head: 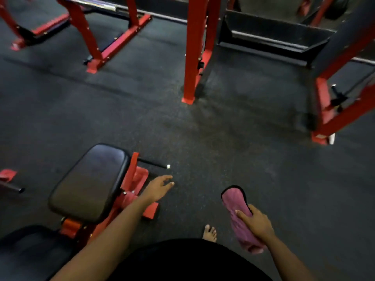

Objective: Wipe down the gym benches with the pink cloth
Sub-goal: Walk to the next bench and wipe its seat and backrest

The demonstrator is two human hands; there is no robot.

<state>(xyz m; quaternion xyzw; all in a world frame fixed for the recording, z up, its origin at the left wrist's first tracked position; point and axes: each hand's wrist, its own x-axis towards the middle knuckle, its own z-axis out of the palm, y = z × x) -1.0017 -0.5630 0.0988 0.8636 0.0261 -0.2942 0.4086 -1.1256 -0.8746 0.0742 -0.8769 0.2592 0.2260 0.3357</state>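
Logged black garment [182,260] nearest lens, one bare foot [210,233] on floor [223,128]. Found right hand [256,222] gripping pink cloth [235,201] in mid-air, well right of bench [89,181]; left hand [158,187] empty, fingers loosely spread, beside bench's right edge. Counted one cloth, two black pads [30,246]. Flagged risk of dropping cloth through slack grip, of stubbing foot on red base [150,210].

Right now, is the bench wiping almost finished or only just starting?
Done: nothing for sure. The black padded bench seat looks shiny, but I cannot tell if it was wiped. In hand: the right hand grips the folded pink cloth in the air, away from the bench, and the left hand is open next to the bench. Left: putting the cloth on that seat and wiping.
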